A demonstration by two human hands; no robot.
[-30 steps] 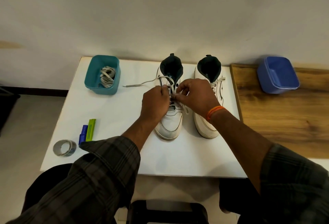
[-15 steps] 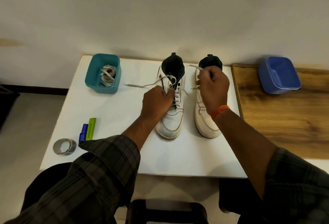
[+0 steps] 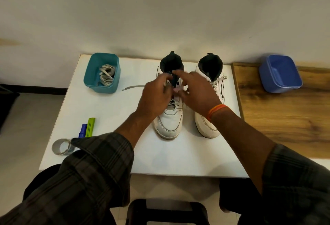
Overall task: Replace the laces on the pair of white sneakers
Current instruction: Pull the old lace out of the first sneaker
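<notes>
The fingertips of both hands are blurred, and the upper eyelets of the left sneaker [image 3: 168, 117] are hidden beneath them, so what is gripped there cannot be made out with certainty. The left hand [image 3: 157, 96] is seen with fingers curled over the tongue area, apparently pinching a lace, though this cannot be told for sure. The right hand [image 3: 194, 92] is held with its forefinger stretched toward the dark collar and the other fingers loosely bent; whether anything is held by it cannot be told.

The left sneaker is placed directly under both hands, toe toward the person, white with a dark collar, its lower lacing partly shown. A loose lace end [image 3: 133, 87] is trailed across the white table [image 3: 107, 110] to the left of the left hand. The right sneaker [image 3: 209, 123] is set just right of the right hand, laced, partly covered by the wrist.
</notes>
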